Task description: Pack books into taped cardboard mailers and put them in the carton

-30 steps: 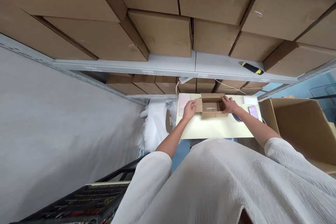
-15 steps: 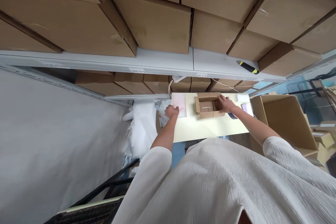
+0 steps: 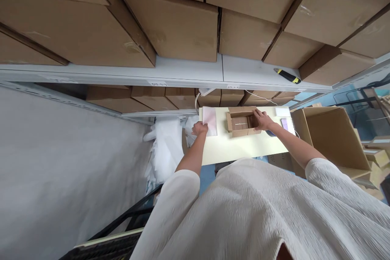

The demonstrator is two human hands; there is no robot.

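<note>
My left hand (image 3: 200,128) is closed on the left edge of a thin, pale pink, see-through sheet (image 3: 210,121) at the left end of the cream table (image 3: 225,150). The sheet's edge is lifted a little; my fingertips are partly hidden. An open cardboard box (image 3: 240,133) stands to the right of the sheet, its top flaps folded outward. Gripping the box's right end is my right hand (image 3: 262,121), fingers over the wall and thumb toward the front. A dark roll (image 3: 269,133) lies partly hidden under my right wrist.
A phone (image 3: 284,124) and a white block (image 3: 282,112) lie at the table's right end. Beside it stands a large open carton (image 3: 332,138). Boxes fill the shelf (image 3: 189,71) above, where a yellow-black cutter (image 3: 287,76) lies. White wrapping (image 3: 167,146) hangs at left.
My left hand has let go of the box's left flap, moved left to the pink sheet and lifted its edge. My right hand stays on the box. The view has shifted slightly.
</note>
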